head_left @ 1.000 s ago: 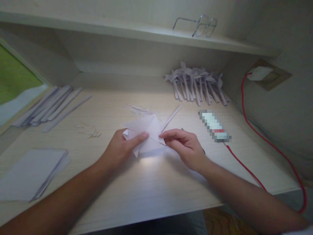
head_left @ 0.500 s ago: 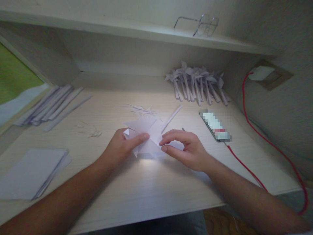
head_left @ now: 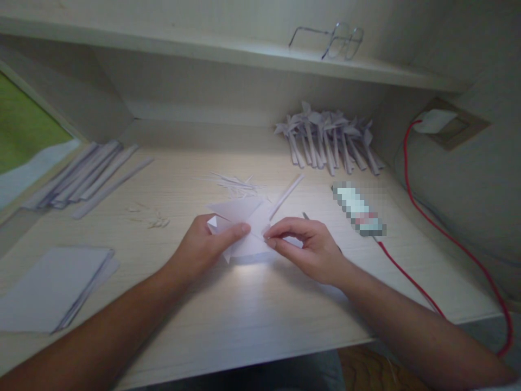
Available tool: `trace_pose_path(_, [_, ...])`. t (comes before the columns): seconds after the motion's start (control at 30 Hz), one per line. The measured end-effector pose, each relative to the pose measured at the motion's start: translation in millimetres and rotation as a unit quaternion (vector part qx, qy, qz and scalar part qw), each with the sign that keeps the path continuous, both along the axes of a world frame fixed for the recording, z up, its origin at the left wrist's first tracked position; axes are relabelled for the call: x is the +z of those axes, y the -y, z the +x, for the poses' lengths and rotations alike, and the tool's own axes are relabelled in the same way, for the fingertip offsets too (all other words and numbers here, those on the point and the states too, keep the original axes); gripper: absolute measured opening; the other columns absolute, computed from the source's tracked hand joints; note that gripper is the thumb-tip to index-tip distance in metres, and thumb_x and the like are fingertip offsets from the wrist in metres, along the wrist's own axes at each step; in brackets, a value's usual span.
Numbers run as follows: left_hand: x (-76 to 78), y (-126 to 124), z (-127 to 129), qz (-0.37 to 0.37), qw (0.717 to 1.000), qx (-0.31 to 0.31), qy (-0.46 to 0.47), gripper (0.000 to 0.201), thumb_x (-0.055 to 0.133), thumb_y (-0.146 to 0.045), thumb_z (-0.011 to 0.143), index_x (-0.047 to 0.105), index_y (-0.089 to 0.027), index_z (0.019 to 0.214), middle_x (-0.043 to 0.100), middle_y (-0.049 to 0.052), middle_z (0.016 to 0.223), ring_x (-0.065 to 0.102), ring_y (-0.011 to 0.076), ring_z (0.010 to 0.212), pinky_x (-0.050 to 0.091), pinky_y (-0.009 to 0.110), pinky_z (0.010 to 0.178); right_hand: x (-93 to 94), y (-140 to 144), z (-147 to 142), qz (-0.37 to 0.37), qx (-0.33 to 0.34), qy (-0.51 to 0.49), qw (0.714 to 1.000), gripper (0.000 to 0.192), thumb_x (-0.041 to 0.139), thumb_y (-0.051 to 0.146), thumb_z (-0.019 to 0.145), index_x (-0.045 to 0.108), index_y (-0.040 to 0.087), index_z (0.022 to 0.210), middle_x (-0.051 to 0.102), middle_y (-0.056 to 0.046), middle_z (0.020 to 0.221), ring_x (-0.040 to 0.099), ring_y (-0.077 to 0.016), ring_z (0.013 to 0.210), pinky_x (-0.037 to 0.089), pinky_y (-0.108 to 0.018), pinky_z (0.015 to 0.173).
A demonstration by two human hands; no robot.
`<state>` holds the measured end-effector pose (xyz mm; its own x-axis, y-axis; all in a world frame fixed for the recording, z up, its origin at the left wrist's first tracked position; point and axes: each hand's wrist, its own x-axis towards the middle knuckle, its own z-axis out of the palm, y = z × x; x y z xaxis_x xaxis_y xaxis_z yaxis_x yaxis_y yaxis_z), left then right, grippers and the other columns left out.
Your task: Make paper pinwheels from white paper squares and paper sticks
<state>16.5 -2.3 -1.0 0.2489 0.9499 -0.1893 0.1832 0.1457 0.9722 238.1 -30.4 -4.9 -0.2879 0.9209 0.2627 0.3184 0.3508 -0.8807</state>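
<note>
Over the middle of the desk, my left hand (head_left: 215, 236) grips a white paper sheet (head_left: 240, 209) cut into flaps, its thumb pressed on top near the centre. One folded point of the paper sticks out beside this hand. My right hand (head_left: 307, 244) pinches the right part of the same sheet between thumb and index finger; any small thing inside the pinch is hidden. Behind the sheet lie a thin white paper tube (head_left: 287, 196) and a scatter of narrow paper slivers (head_left: 236, 184).
Several paper pinwheels on rolled sticks (head_left: 325, 138) stand at the back right. Rolled paper tubes (head_left: 91, 176) and a stack of paper (head_left: 52, 288) lie left, near small pale sticks (head_left: 157, 221). A phone (head_left: 358, 209) with a red cable (head_left: 443, 231) is right; glasses (head_left: 342, 41) rest on the shelf.
My right fingertips have shifted slightly left and closed together on the paper. The left thumb has edged a little to the right; the sheet stays nearly in place.
</note>
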Motion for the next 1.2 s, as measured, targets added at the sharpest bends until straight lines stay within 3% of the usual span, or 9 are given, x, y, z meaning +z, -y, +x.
trace_pose_path(0.33, [-0.8, 1, 3, 0.005, 1.000, 0.018, 0.005, 0.030, 0.082, -0.044, 0.071, 0.076, -0.017, 0.080, 0.076, 0.004, 0.075, 0.065, 0.0196, 0.063, 0.048, 0.027, 0.058, -8.8, 0, -1, -0.034, -0.029, -0.082, 0.996, 0.018, 0.075, 0.017, 0.085, 0.072, 0.022, 0.101, 0.071, -0.002, 0.089, 0.066, -0.0153, 0.082, 0.054, -0.028, 0.074])
trace_pose_path(0.47, [-0.3, -1, 3, -0.010, 1.000, 0.002, 0.012, 0.031, 0.079, -0.047, 0.073, 0.075, -0.016, 0.073, 0.073, 0.003, 0.068, 0.060, 0.0172, 0.058, 0.045, 0.026, 0.056, -12.8, -3, -2, -0.046, -0.080, -0.105, 0.990, 0.014, 0.077, 0.017, 0.083, 0.072, 0.021, 0.095, 0.068, 0.001, 0.079, 0.062, -0.0130, 0.071, 0.049, -0.026, 0.065])
trace_pose_path(0.57, [1.2, -2, 4, 0.001, 1.000, 0.003, 0.004, 0.032, 0.078, -0.048, 0.073, 0.076, -0.016, 0.073, 0.073, 0.003, 0.070, 0.061, 0.0169, 0.061, 0.045, 0.025, 0.058, -15.7, -4, -3, -0.059, -0.099, -0.111, 0.987, 0.009, 0.078, 0.019, 0.082, 0.071, 0.020, 0.089, 0.070, 0.000, 0.080, 0.064, -0.0137, 0.071, 0.049, -0.027, 0.066])
trace_pose_path(0.7, [-0.7, -3, 2, 0.023, 0.999, 0.027, 0.004, 0.032, 0.078, -0.047, 0.075, 0.073, -0.016, 0.070, 0.068, 0.001, 0.067, 0.058, 0.0157, 0.062, 0.045, 0.025, 0.060, -15.2, 1, -6, -0.058, -0.051, -0.037, 0.996, 0.003, 0.074, 0.018, 0.086, 0.074, 0.020, 0.088, 0.074, -0.001, 0.086, 0.068, -0.0159, 0.082, 0.052, -0.028, 0.073])
trace_pose_path(0.87, [-11.9, -5, -2, 0.002, 0.997, 0.028, 0.078, 0.027, 0.078, -0.043, 0.078, 0.072, -0.016, 0.080, 0.069, 0.002, 0.073, 0.060, 0.0170, 0.067, 0.047, 0.026, 0.064, -8.4, 6, -5, -0.076, 0.048, -0.009, 0.996, 0.013, 0.068, 0.016, 0.088, 0.076, 0.021, 0.097, 0.077, -0.003, 0.096, 0.070, -0.0166, 0.088, 0.054, -0.028, 0.076])
trace_pose_path(0.93, [-14.4, -6, -3, 0.000, 0.994, 0.042, 0.101, 0.024, 0.079, -0.040, 0.078, 0.071, -0.017, 0.079, 0.068, 0.001, 0.072, 0.060, 0.0164, 0.065, 0.047, 0.026, 0.063, -5.7, 3, -1, -0.060, 0.012, -0.011, 0.998, 0.009, 0.070, 0.013, 0.084, 0.075, 0.019, 0.088, 0.074, -0.001, 0.082, 0.068, -0.0148, 0.074, 0.052, -0.027, 0.068])
trace_pose_path(1.03, [-12.6, -6, -3, -0.008, 0.992, 0.058, 0.115, 0.023, 0.080, -0.038, 0.074, 0.070, -0.017, 0.078, 0.069, 0.002, 0.071, 0.062, 0.0180, 0.066, 0.048, 0.028, 0.063, -2.1, -2, 6, 0.013, -0.098, -0.048, 0.994, 0.011, 0.072, 0.010, 0.079, 0.067, 0.020, 0.078, 0.064, 0.003, 0.071, 0.061, -0.0132, 0.064, 0.048, -0.027, 0.061])
trace_pose_path(1.1, [-9.4, -6, -1, -0.024, 0.992, 0.052, 0.116, 0.023, 0.079, -0.037, 0.071, 0.069, -0.017, 0.077, 0.070, 0.003, 0.071, 0.063, 0.0198, 0.066, 0.049, 0.029, 0.062, 0.0, -5, 11, 0.055, -0.112, -0.068, 0.990, 0.016, 0.070, 0.011, 0.080, 0.069, 0.022, 0.091, 0.067, 0.001, 0.080, 0.063, -0.0153, 0.072, 0.051, -0.029, 0.067])
trace_pose_path(1.2, [-4.9, -5, 1, -0.049, 0.989, 0.039, 0.133, 0.022, 0.079, -0.034, 0.067, 0.069, -0.017, 0.076, 0.071, 0.003, 0.072, 0.066, 0.0219, 0.066, 0.052, 0.032, 0.065, 2.5, -6, 15, 0.073, -0.028, -0.042, 0.996, 0.032, 0.064, 0.010, 0.087, 0.071, 0.026, 0.114, 0.074, -0.004, 0.104, 0.068, -0.0197, 0.094, 0.055, -0.035, 0.083])
